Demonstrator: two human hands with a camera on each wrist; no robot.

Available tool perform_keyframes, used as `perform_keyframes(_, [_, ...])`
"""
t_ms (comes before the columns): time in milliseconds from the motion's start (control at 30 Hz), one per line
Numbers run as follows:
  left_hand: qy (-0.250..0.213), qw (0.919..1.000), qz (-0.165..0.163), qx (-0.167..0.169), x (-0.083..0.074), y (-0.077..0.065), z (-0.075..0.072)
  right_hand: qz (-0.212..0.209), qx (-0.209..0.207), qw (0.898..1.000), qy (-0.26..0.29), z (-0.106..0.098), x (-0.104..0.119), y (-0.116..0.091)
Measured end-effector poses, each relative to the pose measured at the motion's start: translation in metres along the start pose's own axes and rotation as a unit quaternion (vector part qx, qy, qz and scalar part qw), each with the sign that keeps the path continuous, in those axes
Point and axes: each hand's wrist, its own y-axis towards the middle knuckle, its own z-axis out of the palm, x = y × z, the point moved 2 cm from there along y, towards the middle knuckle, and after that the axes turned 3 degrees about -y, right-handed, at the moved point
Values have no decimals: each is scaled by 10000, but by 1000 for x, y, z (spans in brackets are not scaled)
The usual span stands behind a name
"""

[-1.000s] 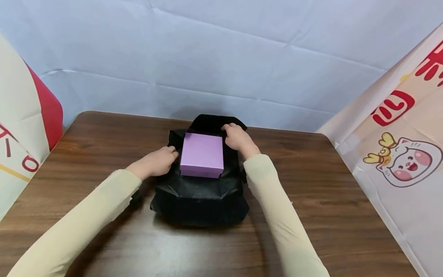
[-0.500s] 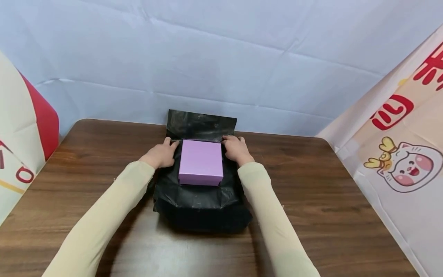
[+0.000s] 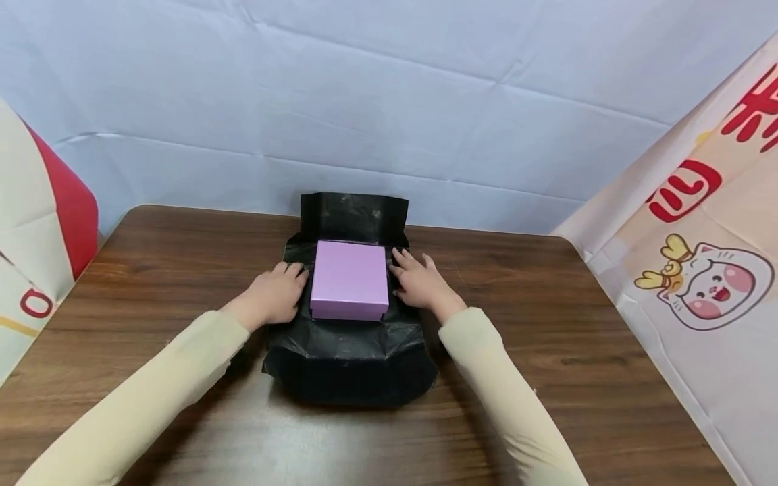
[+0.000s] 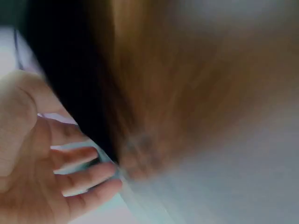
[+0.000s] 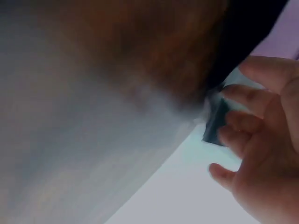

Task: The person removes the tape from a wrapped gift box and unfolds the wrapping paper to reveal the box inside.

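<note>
A lilac box [image 3: 349,275] lies on a creased sheet of black wrapping paper [image 3: 345,339] in the head view. The paper's far flap stands up behind the box, and its near end curls up toward me. My left hand [image 3: 276,294] is at the paper's left side, next to the box, with its fingers extended and loose in the left wrist view. On the other side, my right hand [image 3: 421,283] has its fingers spread over the paper's right edge, close to the box. Neither hand grips anything visible. Both wrist views are partly blurred.
The brown wooden table [image 3: 547,337] extends to both sides of the paper. A pale blue cloth backdrop [image 3: 377,101] hangs behind its far edge, and a printed banner [image 3: 705,283] hangs at the right.
The paper's far flap has unfolded and now stands upright behind the box. Both hands have come back from the far corners toward the box's sides, and the fingers have let go.
</note>
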Motion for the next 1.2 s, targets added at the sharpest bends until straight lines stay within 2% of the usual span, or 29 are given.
perform_keyframes(100, [65,9999,127,-28,-12,-23,1,-42,-78,10000,-37,0,6,-18])
perform_keyframes(200, [-88,9997,214,31,-22,-44,4,-155,-77,9998,104,2,12,-36])
perform_keyframes(300, [-557,9979,284,194,-28,-60,8,-369,17,9988,320,6,19,-54])
perform_keyframes(400, [-1098,9922,328,480,-31,-69,11,-604,186,9965,541,10,25,-70])
perform_keyframes(500, [-1344,9878,392,681,-31,-72,11,-835,405,9932,709,14,30,-81])
perform_keyframes(633, [-1220,9892,446,684,-31,-72,12,-980,644,9892,879,16,33,-88])
perform_keyframes(933, [-1132,9906,389,666,-31,-70,15,-972,682,9871,1077,19,28,-87])
perform_keyframes(1067, [-1180,9908,358,561,-27,-70,13,-936,516,9876,1147,18,26,-86])
perform_keyframes(1200, [-1068,9938,220,210,-15,-69,0,-779,61,9904,1140,7,19,-81])
